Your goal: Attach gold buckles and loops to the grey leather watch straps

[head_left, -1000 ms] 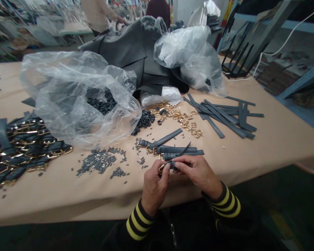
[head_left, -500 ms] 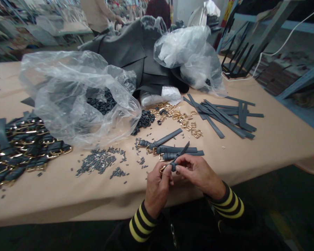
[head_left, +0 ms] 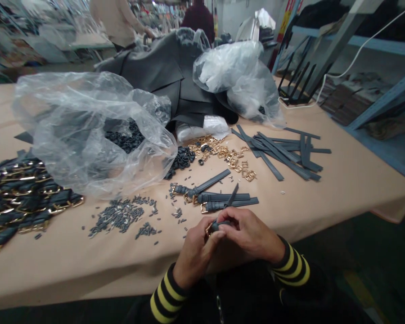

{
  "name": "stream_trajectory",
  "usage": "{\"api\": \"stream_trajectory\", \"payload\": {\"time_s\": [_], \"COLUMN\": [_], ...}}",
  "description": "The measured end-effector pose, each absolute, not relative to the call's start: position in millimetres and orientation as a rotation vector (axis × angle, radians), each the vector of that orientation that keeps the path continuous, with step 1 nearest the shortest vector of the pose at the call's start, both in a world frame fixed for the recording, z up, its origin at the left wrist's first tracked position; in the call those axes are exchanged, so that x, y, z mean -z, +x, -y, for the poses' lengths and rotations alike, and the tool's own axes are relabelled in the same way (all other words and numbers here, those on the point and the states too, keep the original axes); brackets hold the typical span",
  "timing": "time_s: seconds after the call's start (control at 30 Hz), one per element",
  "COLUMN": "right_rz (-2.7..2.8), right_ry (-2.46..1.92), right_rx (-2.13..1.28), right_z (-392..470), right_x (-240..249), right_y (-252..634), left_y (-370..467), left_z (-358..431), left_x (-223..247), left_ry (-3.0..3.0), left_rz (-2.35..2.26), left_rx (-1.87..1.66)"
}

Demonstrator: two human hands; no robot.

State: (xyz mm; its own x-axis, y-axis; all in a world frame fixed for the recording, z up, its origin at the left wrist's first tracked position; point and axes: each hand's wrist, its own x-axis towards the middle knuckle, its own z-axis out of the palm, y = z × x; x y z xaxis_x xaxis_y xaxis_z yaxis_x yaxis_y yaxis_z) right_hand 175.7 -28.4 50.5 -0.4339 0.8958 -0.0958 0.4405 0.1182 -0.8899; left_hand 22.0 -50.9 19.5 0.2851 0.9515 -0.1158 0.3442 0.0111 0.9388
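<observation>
A dark grey buckle strap (head_left: 231,196) is held between both my hands at the table's front edge, its pointed end sticking up past my fingers. My left hand (head_left: 197,245) pinches the end with the gold buckle (head_left: 208,229). My right hand (head_left: 249,231) closes on the strap just beside it, and the fingers of both hands nearly meet. Part of the strap is hidden by the fingers. Just beyond my hands lie several strap pieces with gold buckles (head_left: 227,198). Small dark tube-like bits (head_left: 119,215) are heaped to the left.
Gold buckles (head_left: 234,157) and black loops (head_left: 184,157) lie mid-table. Flat grey strips (head_left: 283,150) are piled right. Clear plastic bags (head_left: 87,135) and grey sheets (head_left: 155,63) stand behind. Buckled straps (head_left: 27,193) heap at left. A router (head_left: 295,92) sits back right; people stand behind.
My hands have drawn closer together, with the left thumb now reaching toward the right fingers over the strap. The view has shifted slightly; the things on the table lie as before.
</observation>
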Motion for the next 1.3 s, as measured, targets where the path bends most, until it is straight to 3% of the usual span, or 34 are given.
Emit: {"api": "stream_trajectory", "payload": {"time_s": [0.5, 0.67, 0.77, 1.3], "right_rz": [1.879, 1.966, 2.014, 2.567], "right_ry": [-1.258, -1.703, -1.77, -1.418], "right_rx": [-1.288, -0.505, -0.398, -0.386], "right_z": [-19.0, -84.1, -107.5, -157.3], "right_x": [-55.0, -51.5, -45.6, -41.4], "right_y": [213.1, 264.5, 274.4, 150.6], "left_y": [22.7, 19.4, 18.0, 11.3], "left_z": [32.1, 25.8, 22.5, 13.5], "left_x": [-22.7, -11.9, -6.4, -15.6], "left_ry": [1.467, 1.315, 1.173, 0.971], "left_rz": [-1.277, -1.307, -1.26, -1.397], "left_rx": [-0.756, -0.748, -0.731, -0.987]}}
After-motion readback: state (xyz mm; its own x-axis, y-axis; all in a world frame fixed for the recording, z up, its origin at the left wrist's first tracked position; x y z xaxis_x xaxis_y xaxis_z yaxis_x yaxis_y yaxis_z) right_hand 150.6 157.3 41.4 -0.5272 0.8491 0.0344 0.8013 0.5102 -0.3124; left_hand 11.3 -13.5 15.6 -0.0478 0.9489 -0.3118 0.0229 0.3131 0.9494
